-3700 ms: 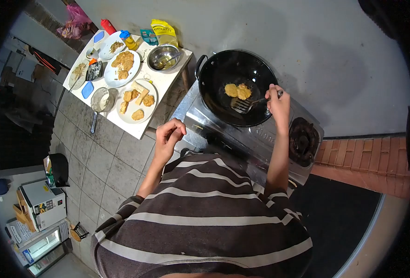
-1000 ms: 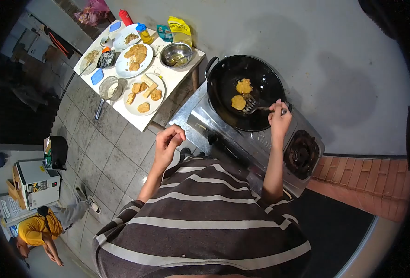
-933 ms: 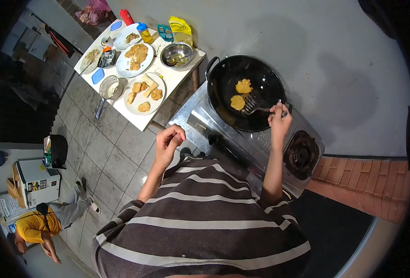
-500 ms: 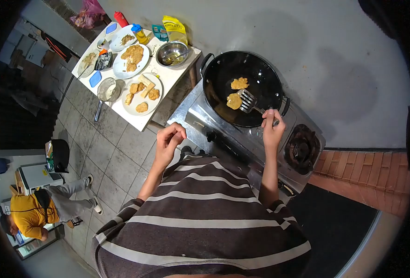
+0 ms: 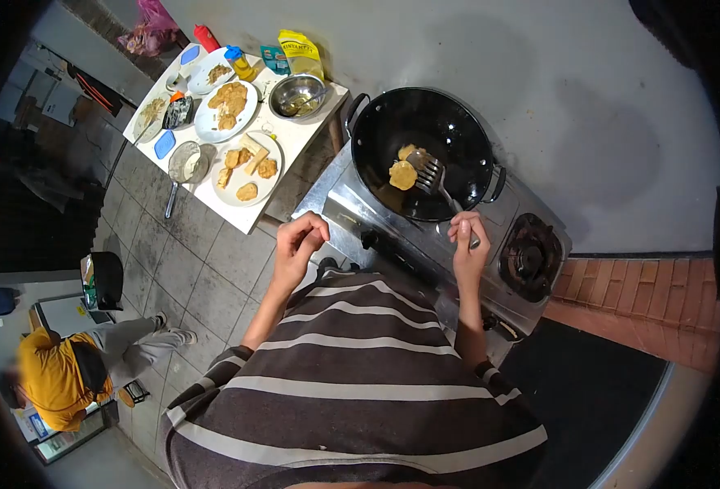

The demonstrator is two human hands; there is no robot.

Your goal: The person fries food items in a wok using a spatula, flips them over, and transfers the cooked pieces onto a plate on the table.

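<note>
My right hand (image 5: pixel 470 238) grips the handle of a slotted metal spatula (image 5: pixel 430 174) that reaches into a black two-handled wok (image 5: pixel 466 122) on the stove. The spatula's blade is against a round golden fritter (image 5: pixel 402 176). Just beyond lies a second fritter (image 5: pixel 407 151), partly covered by the blade. Away from the wok, over the stove's near left corner, my left hand (image 5: pixel 300 240) hovers with curled fingers and nothing visible in them.
A white table (image 5: pixel 242 216) at left carries a plate of fried pieces (image 5: pixel 228 195), a steel bowl (image 5: pixel 283 104), a sieve-like pan (image 5: pixel 187 163) and bottles. A bare burner (image 5: pixel 531 257) sits right of the wok. A person in yellow (image 5: pixel 59 371) stands at lower left.
My right hand has drawn back toward me. The spatula has shifted slightly left in the wok, its blade now covering part of the farther fritter. My left hand has stayed nearly still.
</note>
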